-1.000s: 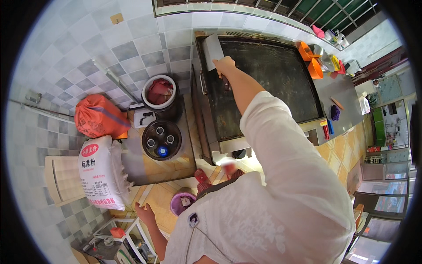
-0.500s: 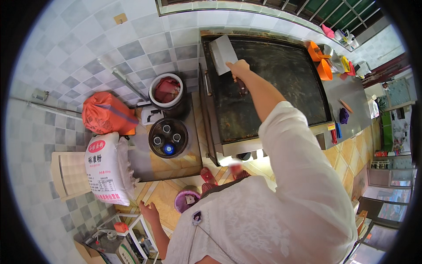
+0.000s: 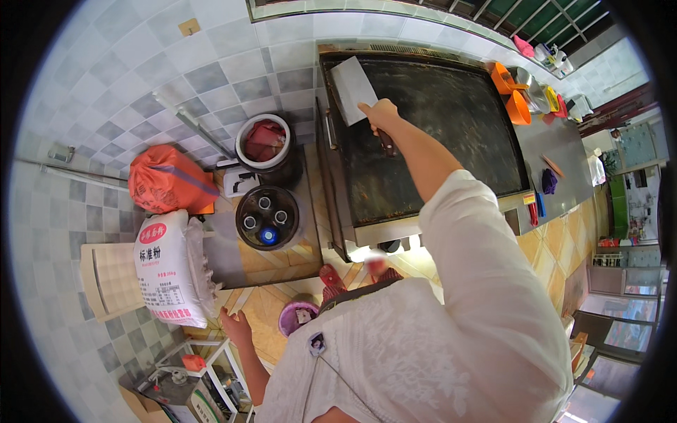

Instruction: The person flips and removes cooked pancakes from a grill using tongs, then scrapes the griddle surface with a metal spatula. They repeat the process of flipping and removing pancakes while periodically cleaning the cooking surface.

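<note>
My right hand [image 3: 383, 116] is wrapped round the dark handle of a broad scraper [image 3: 352, 90], which has a pale rectangular blade. The blade lies over the far left corner of a large dark griddle [image 3: 444, 148], close to its left rim. Whether the whole blade touches the plate I cannot tell. Down at lower left my left hand [image 3: 236, 328] hangs with fingers apart, holding nothing. It is nearest to a white flour sack [image 3: 166, 275] and a purple bucket [image 3: 285, 319] on the floor.
Left of the griddle stand a dark round drum [image 3: 243, 229] with bottles on top and a white-rimmed bin [image 3: 243, 141]. An orange bag [image 3: 166, 180] leans by the wall. Orange bowls [image 3: 518, 109] sit right of the griddle. A white shelf [image 3: 229, 374] is at lower left.
The right hand and scraper have shifted slightly toward me and left along the griddle's left side. My left hand has risen a little. The view has moved slightly.
</note>
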`<state>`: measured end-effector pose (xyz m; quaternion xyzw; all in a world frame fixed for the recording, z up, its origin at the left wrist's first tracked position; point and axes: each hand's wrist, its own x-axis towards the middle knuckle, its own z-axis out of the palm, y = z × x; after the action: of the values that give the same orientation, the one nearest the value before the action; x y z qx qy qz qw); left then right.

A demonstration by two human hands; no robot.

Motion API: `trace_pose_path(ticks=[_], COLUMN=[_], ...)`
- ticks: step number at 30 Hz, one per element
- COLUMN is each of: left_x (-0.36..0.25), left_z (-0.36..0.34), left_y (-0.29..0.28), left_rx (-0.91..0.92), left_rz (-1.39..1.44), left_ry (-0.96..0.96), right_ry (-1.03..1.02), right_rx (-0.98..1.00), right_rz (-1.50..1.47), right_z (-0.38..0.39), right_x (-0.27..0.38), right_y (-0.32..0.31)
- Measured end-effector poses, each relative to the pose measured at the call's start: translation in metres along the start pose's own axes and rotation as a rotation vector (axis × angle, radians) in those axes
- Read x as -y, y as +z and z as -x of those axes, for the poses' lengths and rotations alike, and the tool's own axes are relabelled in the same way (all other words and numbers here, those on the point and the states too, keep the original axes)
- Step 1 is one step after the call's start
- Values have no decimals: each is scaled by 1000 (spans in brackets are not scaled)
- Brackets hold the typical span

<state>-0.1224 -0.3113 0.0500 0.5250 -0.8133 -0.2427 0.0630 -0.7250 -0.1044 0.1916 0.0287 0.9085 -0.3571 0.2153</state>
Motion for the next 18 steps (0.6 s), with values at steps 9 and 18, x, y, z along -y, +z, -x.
trace_pose_path(ticks=[9, 18], left_x=[9, -1], left_z=[3, 12], left_y=[-14, -12], left_rx=[-45, -39], left_rz=[3, -23], left_ry=[31, 49], right_ry=[-62, -216], right_rx=[-31, 104], right_rz=[79, 237], right_z=[-26, -20], right_x=[4, -23], right_y=[-11, -33])
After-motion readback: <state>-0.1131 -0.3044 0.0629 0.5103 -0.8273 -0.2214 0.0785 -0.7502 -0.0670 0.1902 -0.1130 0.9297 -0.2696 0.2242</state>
